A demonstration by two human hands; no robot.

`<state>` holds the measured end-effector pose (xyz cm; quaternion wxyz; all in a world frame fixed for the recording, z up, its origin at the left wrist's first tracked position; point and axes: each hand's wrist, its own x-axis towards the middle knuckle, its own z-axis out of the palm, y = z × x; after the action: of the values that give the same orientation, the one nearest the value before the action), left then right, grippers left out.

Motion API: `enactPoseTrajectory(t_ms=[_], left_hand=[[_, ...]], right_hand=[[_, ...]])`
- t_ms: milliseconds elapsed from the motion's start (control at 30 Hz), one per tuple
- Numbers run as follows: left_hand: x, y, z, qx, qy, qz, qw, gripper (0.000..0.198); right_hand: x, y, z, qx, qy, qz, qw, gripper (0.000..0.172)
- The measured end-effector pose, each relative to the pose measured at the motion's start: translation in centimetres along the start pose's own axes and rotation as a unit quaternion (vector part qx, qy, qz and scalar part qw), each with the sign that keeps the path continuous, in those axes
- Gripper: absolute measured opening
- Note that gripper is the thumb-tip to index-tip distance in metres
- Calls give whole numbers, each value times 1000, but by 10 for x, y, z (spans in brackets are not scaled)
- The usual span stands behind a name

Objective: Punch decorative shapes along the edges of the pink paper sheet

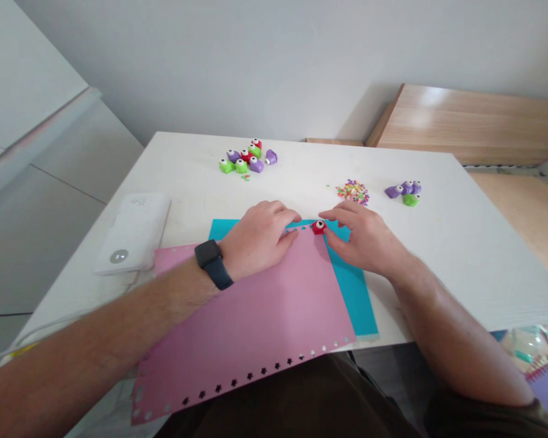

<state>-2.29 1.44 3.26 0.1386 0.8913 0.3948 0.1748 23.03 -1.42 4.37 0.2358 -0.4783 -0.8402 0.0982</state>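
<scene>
A pink sheet of paper (265,304) with small punched shapes along its edges lies over a blue sheet (354,292). At the pink sheet's far right corner sits a small red craft punch (318,227) with a white and black top. My right hand (363,237) has its thumb against the punch's side and its index finger just behind it. My left hand (267,237), with a dark watch on the wrist, rests on the pink sheet near its far edge. Its thumb and index finger are apart, with no object seen between them.
Several red, green and purple punches (244,156) stand at the back of the white table (301,176). A pile of colourful paper cutouts (354,192) lies behind my right hand, and more punches (404,191) sit farther right. A white device (134,231) with a cable is at left.
</scene>
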Motion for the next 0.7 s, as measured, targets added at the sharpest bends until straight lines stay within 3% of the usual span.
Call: enactPoseTrajectory(t_ms=[300,700], left_hand=[[11,16,6,-2,-21,55,998,41],[16,12,19,12,-16,100,995,40]], right_hand=[[0,-1,0,-16,-43,-45,998,30],[2,1,2,-4,-63,-40,997,27]])
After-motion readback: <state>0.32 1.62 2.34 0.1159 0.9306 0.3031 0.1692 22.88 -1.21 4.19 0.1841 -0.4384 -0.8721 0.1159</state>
